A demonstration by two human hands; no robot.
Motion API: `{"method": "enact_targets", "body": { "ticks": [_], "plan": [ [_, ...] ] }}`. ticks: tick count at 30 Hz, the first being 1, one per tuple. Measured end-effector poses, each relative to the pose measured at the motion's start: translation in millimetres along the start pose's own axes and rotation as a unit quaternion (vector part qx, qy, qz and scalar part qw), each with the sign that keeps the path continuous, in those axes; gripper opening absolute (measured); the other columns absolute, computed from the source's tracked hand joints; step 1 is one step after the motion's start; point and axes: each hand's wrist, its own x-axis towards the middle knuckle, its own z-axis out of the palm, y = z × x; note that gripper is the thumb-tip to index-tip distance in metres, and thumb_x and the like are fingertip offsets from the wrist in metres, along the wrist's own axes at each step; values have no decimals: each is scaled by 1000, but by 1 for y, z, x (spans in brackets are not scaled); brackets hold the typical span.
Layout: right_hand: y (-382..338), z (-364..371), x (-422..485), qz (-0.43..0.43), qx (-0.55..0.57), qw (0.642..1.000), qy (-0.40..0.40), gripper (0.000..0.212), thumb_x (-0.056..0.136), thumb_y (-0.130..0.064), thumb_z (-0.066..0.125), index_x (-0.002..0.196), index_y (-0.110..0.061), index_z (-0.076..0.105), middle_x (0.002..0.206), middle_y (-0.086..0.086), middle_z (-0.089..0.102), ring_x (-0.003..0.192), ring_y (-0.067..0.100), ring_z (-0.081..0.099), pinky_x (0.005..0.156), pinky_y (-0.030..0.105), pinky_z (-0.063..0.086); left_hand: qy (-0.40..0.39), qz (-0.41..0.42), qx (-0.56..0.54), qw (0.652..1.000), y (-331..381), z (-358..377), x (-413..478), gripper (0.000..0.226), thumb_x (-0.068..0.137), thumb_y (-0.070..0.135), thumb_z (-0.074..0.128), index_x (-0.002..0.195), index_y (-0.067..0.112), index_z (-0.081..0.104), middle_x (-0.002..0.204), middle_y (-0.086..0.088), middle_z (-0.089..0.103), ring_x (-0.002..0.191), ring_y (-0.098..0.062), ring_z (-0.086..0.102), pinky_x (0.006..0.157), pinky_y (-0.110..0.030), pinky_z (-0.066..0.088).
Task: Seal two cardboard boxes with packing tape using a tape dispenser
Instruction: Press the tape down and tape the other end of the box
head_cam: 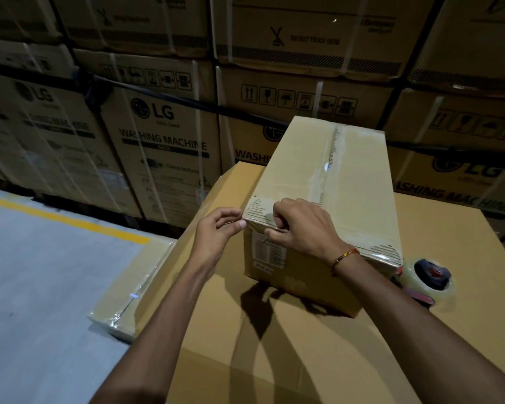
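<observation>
A tall cardboard box (344, 182) stands on a large flat carton (303, 345); clear tape runs along its top seam and along its near top edge. My right hand (298, 225) lies on the near top edge with fingers curled, pinching the tape there. My left hand (219, 228) is at the box's near left corner, fingertips curled against the tape end. The tape dispenser (429, 279) with its clear roll lies on the large carton just right of the box. A second, flatter taped box (131, 290) sits lower to the left.
Stacks of washing machine cartons (158, 135) strapped with bands wall off the far side. Grey floor (41, 272) with a yellow line (62, 218) lies to the left, below the carton's edge.
</observation>
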Motion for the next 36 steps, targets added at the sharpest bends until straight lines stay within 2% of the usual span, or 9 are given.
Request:
{"method": "enact_targets", "body": {
  "ticks": [3, 6, 9, 13, 17, 25, 29, 33, 36],
  "plan": [
    [-3, 4, 3, 6, -15, 1000, 21, 43, 91, -61, 60, 74, -26, 43, 81, -8, 56, 72, 17, 51, 56, 32, 42, 76, -28, -48, 996, -10, 13, -11, 14, 90, 6, 71, 96, 16, 78, 98, 2, 78, 106, -20, 71, 92, -32, 56],
    [-11, 6, 8, 19, -77, 996, 37, 56, 89, -78, 47, 76, -23, 47, 81, -2, 62, 68, 21, 50, 53, 30, 38, 161, -16, -21, 987, -8, 30, -22, 21, 99, 13, 61, 115, 17, 74, 103, 6, 76, 102, -11, 71, 95, -36, 57],
    [-20, 7, 10, 44, -117, 992, 32, 63, 89, -81, 41, 85, -21, 61, 86, 3, 68, 69, 24, 52, 54, 30, 37, 258, 12, 36, 965, -2, 47, -42, 33, 105, 25, 49, 135, 19, 62, 127, 6, 66, 114, -6, 60, 102, -36, 50],
    [-21, 10, 5, 24, -131, 990, 46, 59, 94, -71, 45, 101, -15, 62, 95, 8, 66, 83, 31, 62, 59, 37, 37, 174, 67, 66, 980, -9, 74, -69, 51, 103, 49, 43, 150, 28, 45, 152, 8, 46, 137, -7, 43, 110, -34, 39],
    [-11, 6, 1, -33, -132, 990, 17, 43, 98, -57, 53, 112, -16, 50, 106, 9, 60, 90, 33, 58, 62, 39, 32, 161, 23, 61, 985, -5, 87, -59, 62, 102, 54, 42, 157, 28, 30, 161, 5, 34, 147, -13, 32, 119, -40, 32],
    [20, -15, -18, -112, -21, 993, -44, 35, 93, -35, 71, 115, -20, 50, 113, 2, 50, 95, 19, 42, 76, 37, 42, 146, -60, 41, 987, 13, 84, -16, 53, 97, 62, 45, 133, 25, 54, 119, -4, 66, 107, -25, 64, 93, -49, 55],
    [51, -22, -47, -103, -49, 993, -17, 36, 99, -54, 51, 119, -23, 53, 120, 0, 50, 102, 19, 45, 82, 37, 48, 165, -40, 41, 985, 11, 88, -14, 41, 104, 49, 42, 131, 20, 51, 114, -7, 65, 100, -21, 62, 80, -36, 51],
    [76, -17, -88, -104, -146, 983, 45, 47, 103, -60, 34, 128, -27, 56, 125, 0, 58, 106, 24, 54, 79, 37, 48, 169, -14, 43, 985, 9, 89, -12, 40, 106, 43, 41, 136, 19, 51, 118, -6, 63, 105, -23, 59, 83, -36, 48],
    [75, -17, -96, -21, -153, 983, 103, 58, 105, -59, 22, 118, -19, 62, 113, 4, 62, 100, 26, 56, 73, 42, 50, 177, -5, 41, 983, 9, 91, -12, 38, 106, 41, 41, 135, 19, 52, 116, -3, 61, 106, -22, 57, 87, -37, 48]
  ]
}}
